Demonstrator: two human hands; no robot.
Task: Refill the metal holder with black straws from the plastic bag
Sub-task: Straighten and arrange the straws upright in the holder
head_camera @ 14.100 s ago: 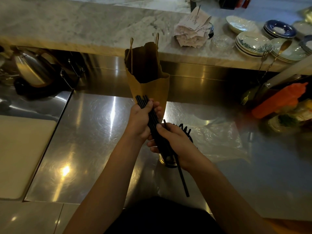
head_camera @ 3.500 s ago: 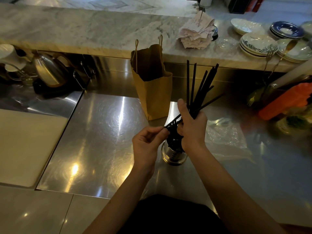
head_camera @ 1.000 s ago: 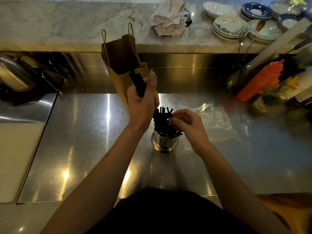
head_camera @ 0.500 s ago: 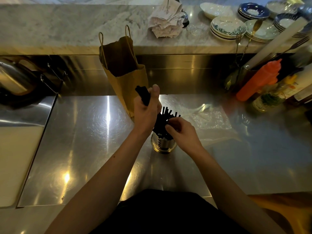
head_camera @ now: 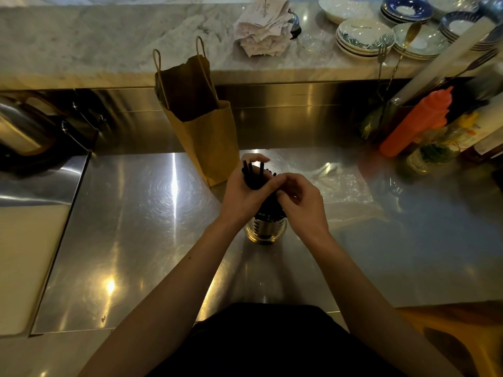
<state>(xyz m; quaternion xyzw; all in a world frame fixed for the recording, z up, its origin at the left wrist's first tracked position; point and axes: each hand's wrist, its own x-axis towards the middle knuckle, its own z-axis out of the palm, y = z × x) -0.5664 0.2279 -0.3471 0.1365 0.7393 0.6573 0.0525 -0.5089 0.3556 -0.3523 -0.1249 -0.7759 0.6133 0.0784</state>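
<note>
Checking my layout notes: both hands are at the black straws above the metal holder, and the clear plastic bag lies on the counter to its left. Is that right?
Not quite: in the head view the clear plastic bag lies on the counter right of the metal holder, not left. The left hand and right hand are indeed at the black straws above it.

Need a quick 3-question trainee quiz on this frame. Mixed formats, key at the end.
1. True or false: the metal holder stands upright on the steel counter.
2. What does the left hand grip? A) black straws B) a fork C) the paper bag
3. Fill in: the clear plastic bag lies flat on the person's ___ side of the holder.

Key: 1 true; 2 A; 3 right.
</note>
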